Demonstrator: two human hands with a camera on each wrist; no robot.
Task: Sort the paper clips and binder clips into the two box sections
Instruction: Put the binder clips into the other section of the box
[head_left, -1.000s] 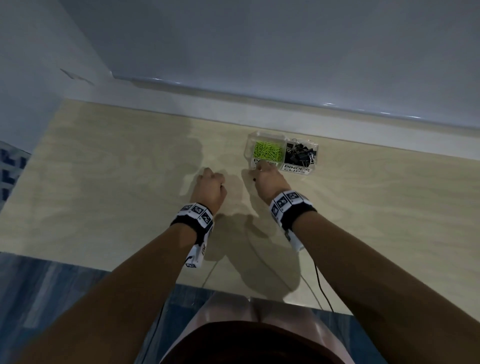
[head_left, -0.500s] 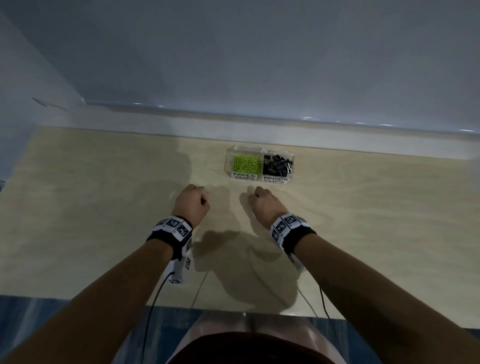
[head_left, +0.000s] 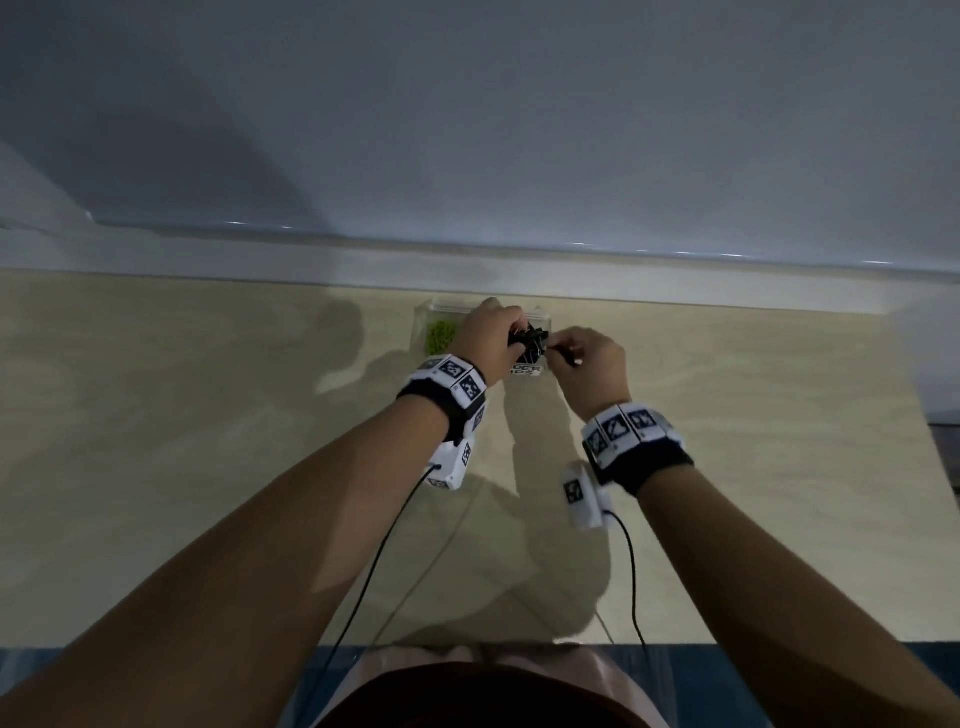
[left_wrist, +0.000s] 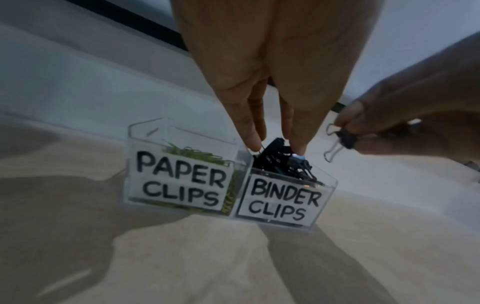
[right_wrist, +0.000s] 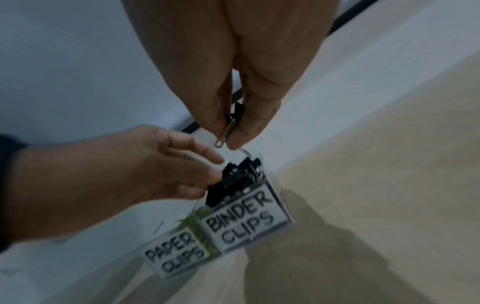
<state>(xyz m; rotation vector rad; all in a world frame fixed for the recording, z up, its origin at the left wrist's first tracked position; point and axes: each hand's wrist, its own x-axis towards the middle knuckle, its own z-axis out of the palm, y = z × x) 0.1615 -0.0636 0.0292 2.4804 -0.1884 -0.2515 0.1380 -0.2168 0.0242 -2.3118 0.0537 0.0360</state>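
Right hand (left_wrist: 405, 127) pinches one binder clip (left_wrist: 345, 138) by its body, just right of the box (left_wrist: 324, 181). Left hand (left_wrist: 272, 82) grip: fingertips (left_wrist: 253, 142) pinch into the binder clips pile (left_wrist: 283, 160) in the right section. Paper clips (left_wrist: 192, 154) sit in the left section. Box is at the far middle of the worktop (head_left: 208, 415). Risk: tangled clips may drag out and spill, or nudge the light box.

Pale wooden tabletop (head_left: 208, 415) (shadowed), grey wall (head_left: 467, 130) behind, black cables (head_left: 363, 597) trailing.
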